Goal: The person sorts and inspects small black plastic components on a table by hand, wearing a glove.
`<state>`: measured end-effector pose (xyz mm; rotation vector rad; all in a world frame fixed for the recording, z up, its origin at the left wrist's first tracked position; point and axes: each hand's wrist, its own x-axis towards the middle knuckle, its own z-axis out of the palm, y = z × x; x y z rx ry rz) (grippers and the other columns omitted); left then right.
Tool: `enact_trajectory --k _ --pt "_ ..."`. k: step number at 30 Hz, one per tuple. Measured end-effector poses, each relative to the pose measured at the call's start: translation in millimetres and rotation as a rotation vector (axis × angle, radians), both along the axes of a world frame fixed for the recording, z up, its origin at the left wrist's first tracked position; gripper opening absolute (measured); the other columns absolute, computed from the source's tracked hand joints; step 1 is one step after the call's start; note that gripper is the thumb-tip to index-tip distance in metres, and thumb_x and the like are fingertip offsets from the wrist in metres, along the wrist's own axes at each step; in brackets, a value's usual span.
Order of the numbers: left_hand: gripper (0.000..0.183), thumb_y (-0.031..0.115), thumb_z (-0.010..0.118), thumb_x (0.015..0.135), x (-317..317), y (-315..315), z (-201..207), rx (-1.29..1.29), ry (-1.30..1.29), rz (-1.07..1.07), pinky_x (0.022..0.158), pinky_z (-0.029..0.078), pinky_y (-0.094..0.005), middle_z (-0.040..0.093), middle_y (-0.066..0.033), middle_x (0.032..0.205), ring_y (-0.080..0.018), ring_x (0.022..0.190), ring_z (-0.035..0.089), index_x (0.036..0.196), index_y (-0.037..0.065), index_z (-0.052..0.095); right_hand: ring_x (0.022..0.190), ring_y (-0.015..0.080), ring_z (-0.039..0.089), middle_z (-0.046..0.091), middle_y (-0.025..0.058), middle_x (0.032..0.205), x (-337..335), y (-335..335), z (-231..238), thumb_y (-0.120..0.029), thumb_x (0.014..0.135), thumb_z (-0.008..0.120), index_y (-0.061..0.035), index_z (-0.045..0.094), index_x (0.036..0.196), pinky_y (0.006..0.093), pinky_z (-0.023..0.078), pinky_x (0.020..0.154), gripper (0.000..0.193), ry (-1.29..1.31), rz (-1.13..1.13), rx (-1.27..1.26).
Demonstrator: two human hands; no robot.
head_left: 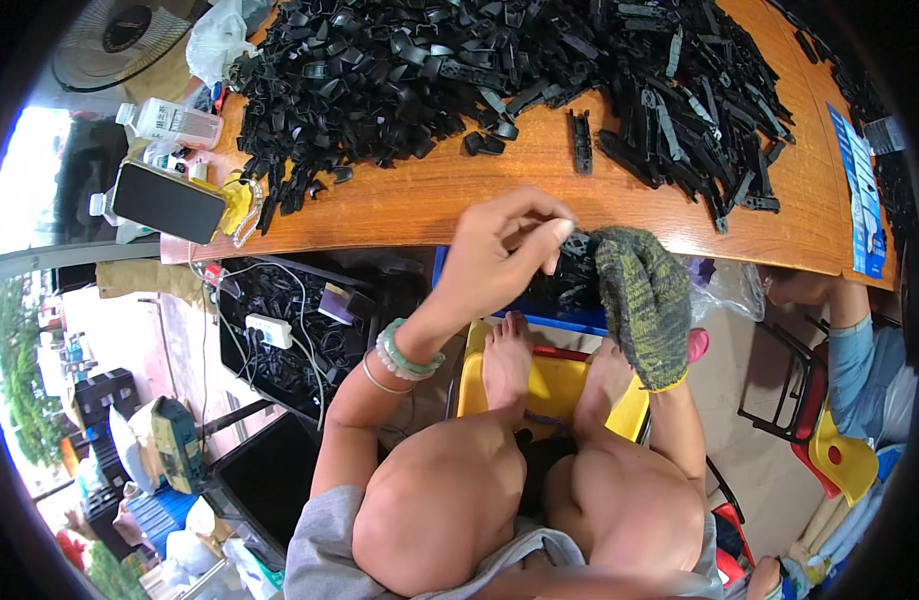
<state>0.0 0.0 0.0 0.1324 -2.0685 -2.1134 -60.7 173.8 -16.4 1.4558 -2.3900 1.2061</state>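
Our left grip [494,255] is pinched closed; whether our gloved right grip [644,305] holds the black part [577,244] beside it, over the blue bin [569,323], we cannot tell. Steadying it should help our pinch.

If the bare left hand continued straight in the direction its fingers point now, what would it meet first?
Probably the gloved right hand, just to the right of the left hand. A dark part shows in the gap between them, but it may lie lower; depth is unclear here.
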Motion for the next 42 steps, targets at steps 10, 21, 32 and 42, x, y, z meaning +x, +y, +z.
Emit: enact_trajectory --k 10,21,32,42 --pt "0.037 0.018 0.043 0.093 -5 38 -18 -0.448 -0.023 0.265 0.049 0.035 -0.0419 0.044 -0.0222 0.056 -0.0399 0.052 0.047 0.063 -0.003 0.047 0.08 0.0321 0.057 0.058 0.0163 0.095 17 4 -6 0.005 0.076 0.054 -0.0005 0.057 0.101 0.0387 0.047 0.067 0.026 0.058 -0.137 0.024" --pt "0.04 0.021 0.04 0.094 -12 44 -6 -0.37 0.003 0.09 0.051 0.036 -0.0425 0.044 -0.0232 0.058 -0.0412 0.055 0.047 0.063 -0.004 0.045 0.067 0.0162 0.056 0.06 0.009 0.082 17 15 3 -0.008 0.086 0.052 -0.0005 0.059 0.098 0.0278 0.045 0.062 0.016 -0.392 -0.228 -0.004" --pt "0.024 0.023 0.06 0.082 -68 -6 -21 -1.18 -0.075 0.324 0.05 0.043 -0.0417 0.056 -0.0154 0.062 -0.0352 0.056 0.056 0.08 0.0 0.054 0.078 0.0097 0.058 0.062 0.0077 0.099 7 18 -4 -0.009 0.089 0.051 -0.0002 0.057 0.11 0.0234 0.048 0.07 0.024 -1.037 -0.227 -0.122" --pt "0.012 0.006 0.059 0.079 -6 -19 -5 -0.778 0.144 -0.003 0.061 0.044 -0.0355 0.054 -0.0139 0.08 -0.0329 0.07 0.054 0.089 -0.001 0.057 0.066 0.0092 0.059 0.064 0.0067 0.084 -3 -5 9 -0.009 0.086 0.057 0.0016 0.061 0.101 0.0203 0.046 0.053 0.02 -1.227 -0.257 -0.257"
